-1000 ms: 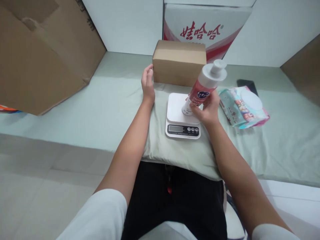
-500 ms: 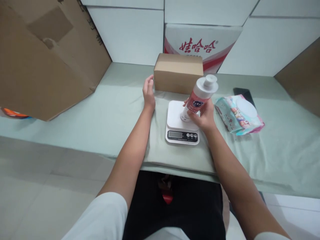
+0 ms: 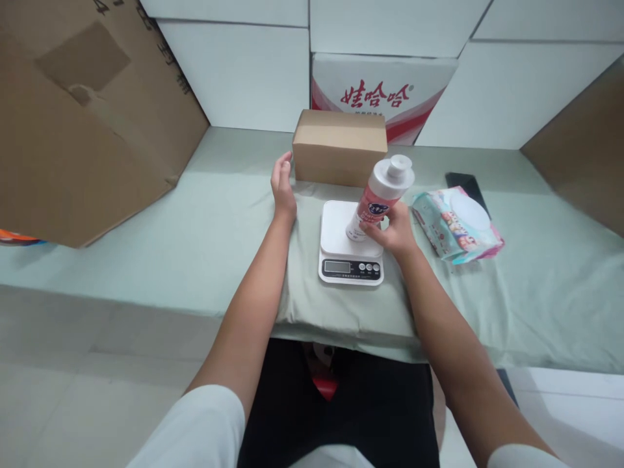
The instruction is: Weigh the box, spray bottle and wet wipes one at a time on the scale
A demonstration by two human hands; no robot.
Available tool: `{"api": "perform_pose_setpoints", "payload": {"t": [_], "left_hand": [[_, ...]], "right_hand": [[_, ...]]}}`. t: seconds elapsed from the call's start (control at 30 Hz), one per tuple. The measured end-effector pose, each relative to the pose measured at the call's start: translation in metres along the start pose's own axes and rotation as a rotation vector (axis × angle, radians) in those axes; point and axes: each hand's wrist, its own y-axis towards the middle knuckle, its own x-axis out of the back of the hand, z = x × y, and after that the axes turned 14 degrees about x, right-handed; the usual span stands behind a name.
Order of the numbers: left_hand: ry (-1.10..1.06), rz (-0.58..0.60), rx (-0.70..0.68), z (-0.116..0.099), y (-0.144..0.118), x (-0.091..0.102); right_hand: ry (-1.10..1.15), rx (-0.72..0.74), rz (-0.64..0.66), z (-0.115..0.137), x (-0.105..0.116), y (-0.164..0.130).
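Observation:
A white bottle with a pink label and white cap (image 3: 377, 201) stands on the plate of a white kitchen scale (image 3: 336, 227). My right hand (image 3: 397, 231) is at the bottle's right side, the thumb across its front low down; the other fingers are mostly hidden behind it. The scale's grey display (image 3: 337, 266) shows no digits I can make out. My left hand (image 3: 283, 188) rests on its edge on the cloth, fingers extended and slightly bent, by the left end of a closed brown cardboard box (image 3: 336, 162). It holds nothing.
Right of the scale lies a wet wipes pack (image 3: 458, 224), with a dark phone (image 3: 468, 188) behind it. A large cardboard carton (image 3: 97, 143) stands at the left, and a white-and-red carton (image 3: 380, 91) at the back. Green cloth (image 3: 224, 214) covers the table.
The view has shifted slightly. A fingertip of my right hand that showed at the bottle's left side is out of sight; the bottle stays on the scale. My left hand keeps its place.

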Motion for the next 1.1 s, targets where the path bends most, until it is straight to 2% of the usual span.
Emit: {"api": "perform_pose_setpoints", "payload": {"t": [0.37,0.6,0.77,0.9,1.1], "left_hand": [[0.016,0.01,0.022,0.002,0.004,0.002],[0.013,0.031,0.009,0.004,0.006,0.004],[0.038,0.025,-0.008,0.005,0.006,0.003],[0.055,0.026,-0.021,0.005,0.007,0.004],[0.03,0.021,-0.019,0.006,0.006,0.002]], "right_hand": [[0.083,-0.09,0.014,0.002,-0.001,0.003],[0.105,-0.154,-0.024,0.007,0.001,0.001],[0.07,-0.13,-0.065,0.002,0.0,-0.001],[-0.03,-0.115,-0.167,-0.004,-0.004,-0.003],[-0.201,-0.135,-0.425,-0.026,0.004,0.003]]}}
